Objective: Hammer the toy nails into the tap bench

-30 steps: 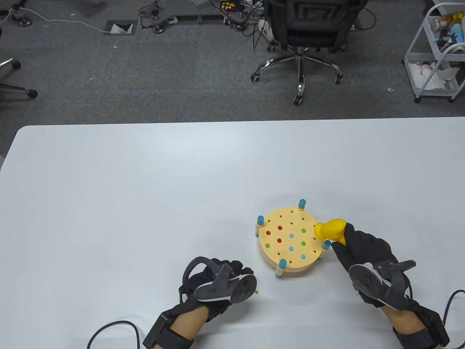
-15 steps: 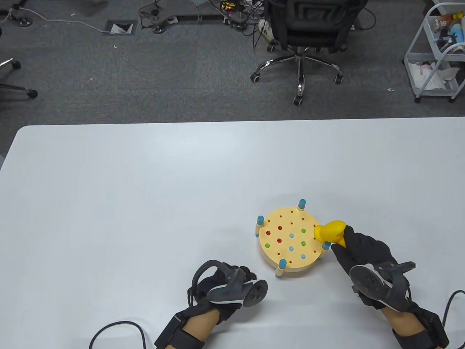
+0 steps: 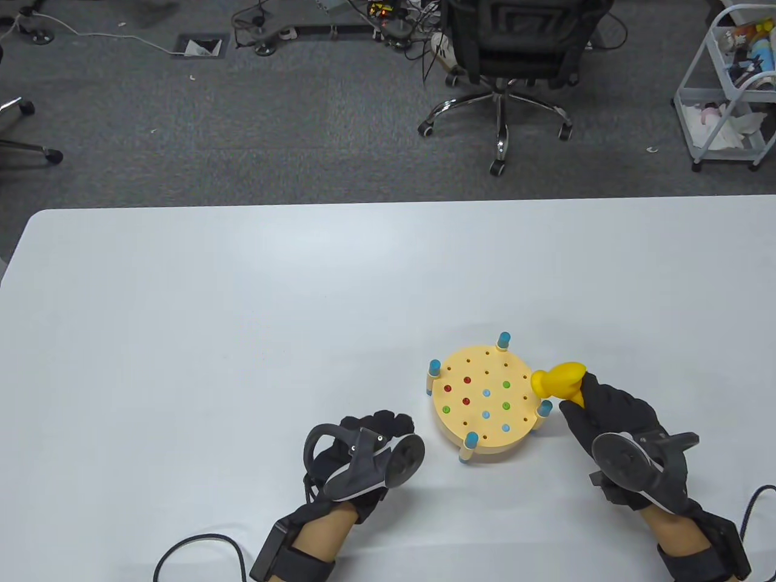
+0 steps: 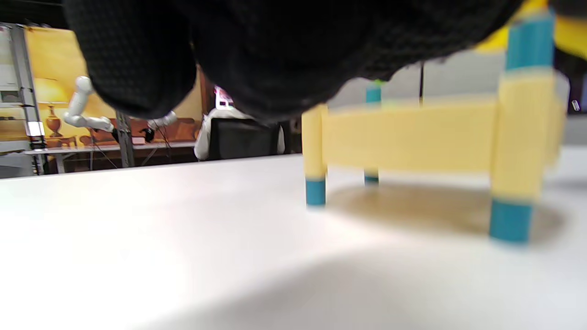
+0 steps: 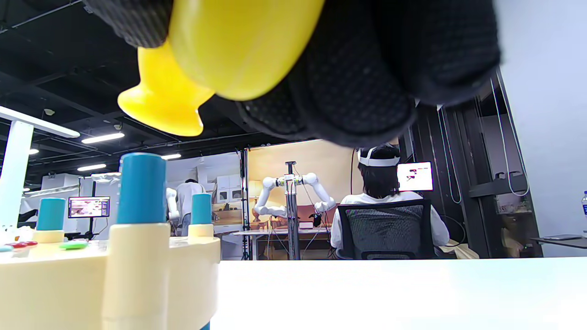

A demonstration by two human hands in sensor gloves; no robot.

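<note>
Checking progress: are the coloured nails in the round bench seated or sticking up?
Seated. In the right wrist view the red and green nail heads lie nearly flush on the round wooden bench.

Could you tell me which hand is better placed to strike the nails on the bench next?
The right hand. It already grips the yellow hammer, whose head hangs just past the tap bench's right rim. The left hand rests on the table beside the bench, holding no tool.
</note>
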